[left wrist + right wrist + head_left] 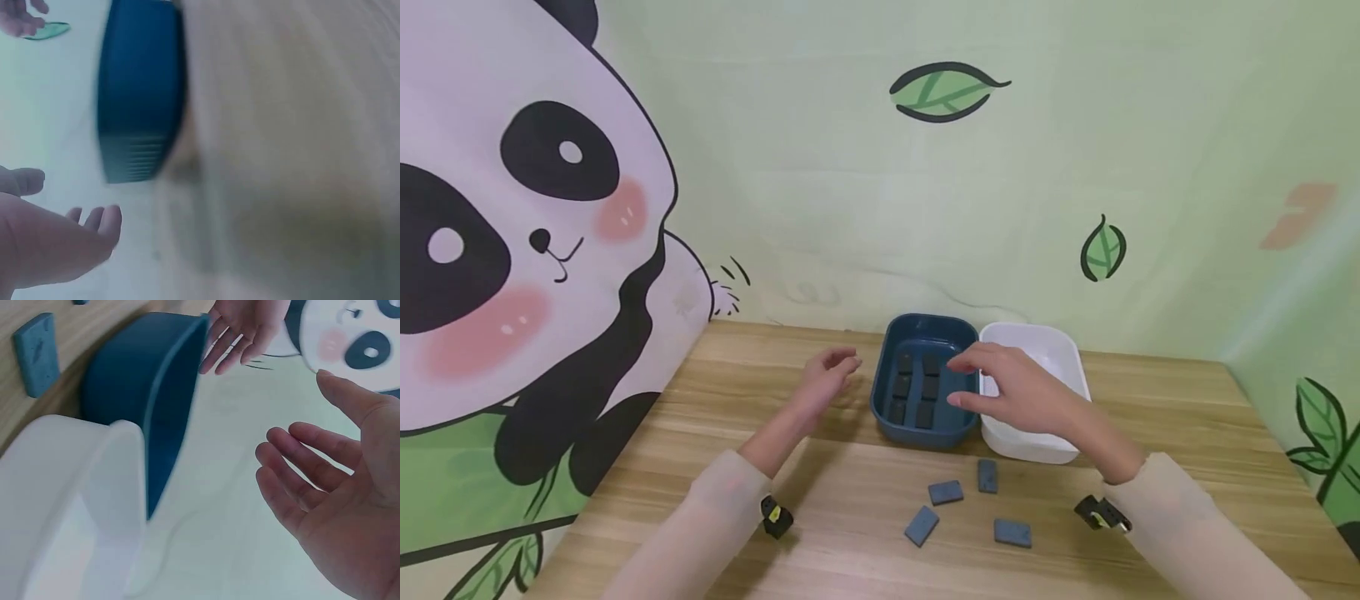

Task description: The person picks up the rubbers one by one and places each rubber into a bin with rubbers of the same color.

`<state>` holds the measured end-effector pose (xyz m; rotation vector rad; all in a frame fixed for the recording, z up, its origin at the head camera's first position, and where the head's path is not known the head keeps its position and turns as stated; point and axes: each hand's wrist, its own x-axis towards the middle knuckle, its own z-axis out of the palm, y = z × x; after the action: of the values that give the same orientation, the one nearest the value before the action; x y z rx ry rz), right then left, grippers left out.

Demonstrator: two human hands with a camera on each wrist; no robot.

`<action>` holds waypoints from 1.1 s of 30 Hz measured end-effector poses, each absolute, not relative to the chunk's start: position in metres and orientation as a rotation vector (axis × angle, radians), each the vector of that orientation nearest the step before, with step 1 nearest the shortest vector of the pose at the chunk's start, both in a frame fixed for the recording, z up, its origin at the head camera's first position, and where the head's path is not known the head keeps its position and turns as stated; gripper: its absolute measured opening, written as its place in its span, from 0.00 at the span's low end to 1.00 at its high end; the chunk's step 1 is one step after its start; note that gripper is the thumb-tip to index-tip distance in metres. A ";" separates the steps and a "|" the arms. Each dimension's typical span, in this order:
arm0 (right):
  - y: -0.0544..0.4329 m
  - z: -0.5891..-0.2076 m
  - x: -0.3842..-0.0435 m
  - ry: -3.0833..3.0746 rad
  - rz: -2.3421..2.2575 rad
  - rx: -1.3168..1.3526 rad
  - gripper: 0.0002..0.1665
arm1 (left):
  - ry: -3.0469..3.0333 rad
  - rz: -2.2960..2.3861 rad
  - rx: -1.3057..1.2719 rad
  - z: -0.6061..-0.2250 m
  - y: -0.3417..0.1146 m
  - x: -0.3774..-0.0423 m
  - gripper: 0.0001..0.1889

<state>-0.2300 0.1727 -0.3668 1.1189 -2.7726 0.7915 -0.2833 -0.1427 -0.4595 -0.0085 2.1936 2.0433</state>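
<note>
A dark blue basin (925, 437) stands on the table, with several dark rectangular pieces (930, 388) in two columns on its bottom. My left hand (827, 383) hovers just left of this basin, fingers loosely bent and holding nothing; the left wrist view shows it apart from the basin wall (140, 94). Over the blue basin's right rim and the white basin (1030, 446) reaches my right hand (1015, 387), empty. Its thumb and fingers are spread apart in the right wrist view. Nearer to me, several blue-grey rectangular tiles (945, 492) lie scattered on the wood.
The two basins stand side by side at the back of the wooden table (842, 558). Behind them rises a pale green wall cloth (820, 167) with leaf drawings, and a large panda (587, 167) is printed at the left. Each sleeve carries a small black device (777, 518).
</note>
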 end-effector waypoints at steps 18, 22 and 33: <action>0.263 -0.365 -0.198 -2.590 0.878 0.883 0.27 | 2.503 1.516 0.845 -0.381 -0.110 -0.206 0.25; 0.289 -0.378 -0.204 -2.617 0.980 0.753 0.26 | 2.482 1.317 0.933 -0.389 -0.107 -0.198 0.25; 0.335 -0.434 -0.232 -2.695 1.247 0.363 0.30 | 2.344 0.879 1.041 -0.442 -0.104 -0.187 0.23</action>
<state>-0.2318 0.3348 -0.4338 0.3631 -2.6950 1.2468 -0.1868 -0.1043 -0.4422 1.0406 2.3443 0.8792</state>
